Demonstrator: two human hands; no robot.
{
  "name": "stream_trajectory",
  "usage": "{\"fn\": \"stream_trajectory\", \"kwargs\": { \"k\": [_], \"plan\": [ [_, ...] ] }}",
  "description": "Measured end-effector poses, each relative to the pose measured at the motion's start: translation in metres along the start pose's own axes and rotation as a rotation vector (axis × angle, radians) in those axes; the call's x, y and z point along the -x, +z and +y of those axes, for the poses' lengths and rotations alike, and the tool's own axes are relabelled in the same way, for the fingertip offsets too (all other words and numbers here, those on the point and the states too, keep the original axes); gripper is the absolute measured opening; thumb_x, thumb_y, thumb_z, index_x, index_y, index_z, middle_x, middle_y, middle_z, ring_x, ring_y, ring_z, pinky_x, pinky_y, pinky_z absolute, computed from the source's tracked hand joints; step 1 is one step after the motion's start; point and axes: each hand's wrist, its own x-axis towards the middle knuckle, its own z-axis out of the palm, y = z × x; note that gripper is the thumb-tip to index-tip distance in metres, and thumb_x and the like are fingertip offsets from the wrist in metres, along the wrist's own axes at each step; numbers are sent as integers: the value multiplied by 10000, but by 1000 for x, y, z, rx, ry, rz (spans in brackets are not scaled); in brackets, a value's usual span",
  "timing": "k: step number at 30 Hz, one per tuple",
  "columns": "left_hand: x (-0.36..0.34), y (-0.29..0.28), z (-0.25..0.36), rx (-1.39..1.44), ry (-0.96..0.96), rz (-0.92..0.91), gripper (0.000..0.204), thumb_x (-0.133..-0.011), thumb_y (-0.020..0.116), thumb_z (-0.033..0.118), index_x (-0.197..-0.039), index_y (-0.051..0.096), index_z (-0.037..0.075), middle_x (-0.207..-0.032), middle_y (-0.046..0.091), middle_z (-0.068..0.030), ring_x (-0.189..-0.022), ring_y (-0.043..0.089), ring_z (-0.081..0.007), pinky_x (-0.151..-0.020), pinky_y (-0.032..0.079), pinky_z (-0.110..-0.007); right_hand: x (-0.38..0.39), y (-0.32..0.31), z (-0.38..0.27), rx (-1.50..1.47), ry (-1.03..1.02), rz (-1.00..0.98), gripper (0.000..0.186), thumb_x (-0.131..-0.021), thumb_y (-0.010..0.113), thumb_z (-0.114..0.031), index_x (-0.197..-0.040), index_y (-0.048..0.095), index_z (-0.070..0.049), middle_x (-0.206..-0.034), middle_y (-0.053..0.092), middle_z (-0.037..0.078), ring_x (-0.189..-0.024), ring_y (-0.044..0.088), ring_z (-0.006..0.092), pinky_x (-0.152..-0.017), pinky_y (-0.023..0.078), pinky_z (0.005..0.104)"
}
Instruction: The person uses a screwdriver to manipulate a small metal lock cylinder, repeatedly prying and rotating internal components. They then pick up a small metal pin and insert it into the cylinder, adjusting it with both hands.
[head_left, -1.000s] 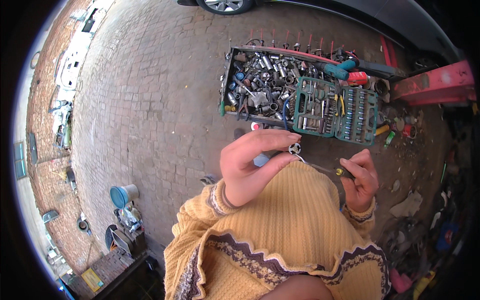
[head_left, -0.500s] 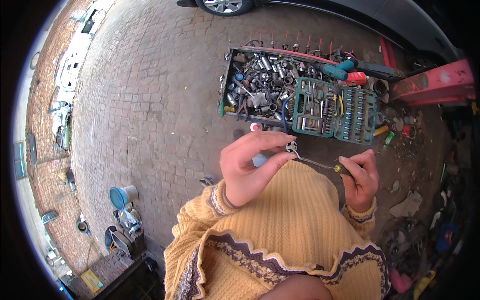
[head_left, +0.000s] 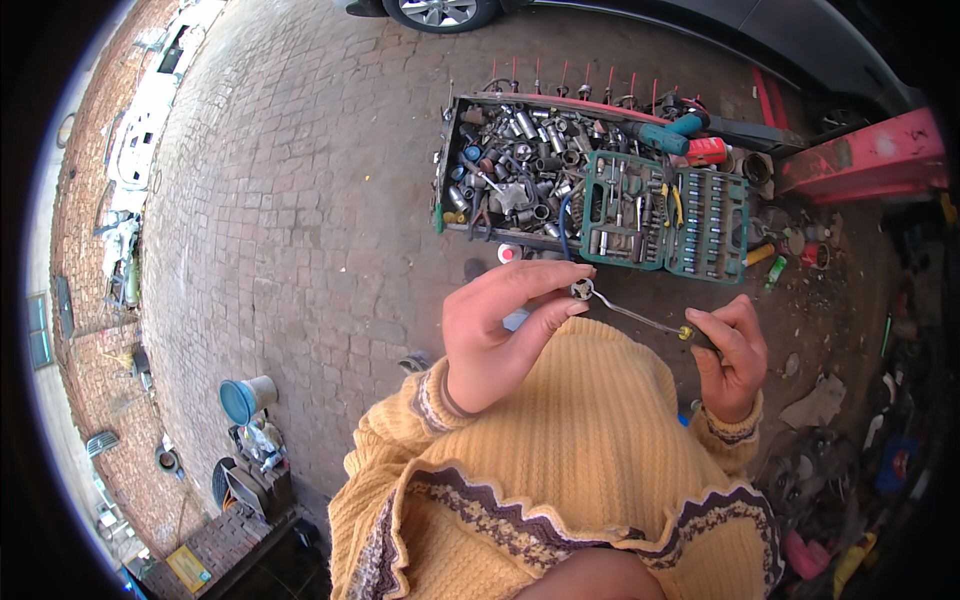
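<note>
Between thumb and fingertips, my left hand point(head_left: 505, 330) pinches a small round metal part point(head_left: 582, 289) with a cross-like pattern on its face. My right hand point(head_left: 732, 362) is closed round the dark handle of a thin bent metal pick point(head_left: 640, 318), which has a yellowish collar by the fingers. The pick's far end meets the edge of the round part; whether it sits inside cannot be made out. Both hands are above my lap, in front of the yellow knitted sweater point(head_left: 580, 420).
Ahead lies a tray point(head_left: 436, 175) heaped with sockets and metal parts. A green socket case point(head_left: 664, 215) rests open on its right side, near a teal power tool point(head_left: 660, 138). A red lift arm point(head_left: 870, 155) and a dark car point(head_left: 690, 30) stand beyond. A blue-topped bucket point(head_left: 240, 400) is at left.
The round part has turned, so its face shows more fully. My right hand has shifted slightly right with the pick. The surroundings have slid a little in the view.
</note>
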Motion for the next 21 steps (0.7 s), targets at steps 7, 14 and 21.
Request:
{"fn": "stream_trajectory", "kwargs": {
  "k": [7, 14, 21],
  "plan": [
    [0, -1, 0, -12, 4, -22, 297, -793, 752, -27, -1086, 728, 13, -969, 733, -122, -800, 706, -180, -713, 553, -273, 1, 3, 5, -49, -7, -27, 315, -812, 706, -92, -1117, 716, -15, -799, 552, 53, -706, 458, 205, -626, 381, 319],
    [-1, -1, -1, -9, 7, -19, 295, -792, 759, -12, -1085, 733, 18, -975, 736, -124, -805, 706, -192, -718, 550, -278, 0, 3, 8, -77, -5, -47, 331, -783, 698, -38, -1112, 712, -3, -801, 554, 64, -703, 462, 206, -624, 383, 321],
    [-2, -2, -2, 1, 9, -24, 288, -789, 764, -5, -1075, 736, 18, -979, 738, -124, -810, 703, -197, -722, 545, -281, 1, 14, 17, -262, 100, -78, 369, -741, 656, 12, -1108, 697, 35, -811, 566, 88, -710, 489, 208, -628, 391, 303]
  ]
}}
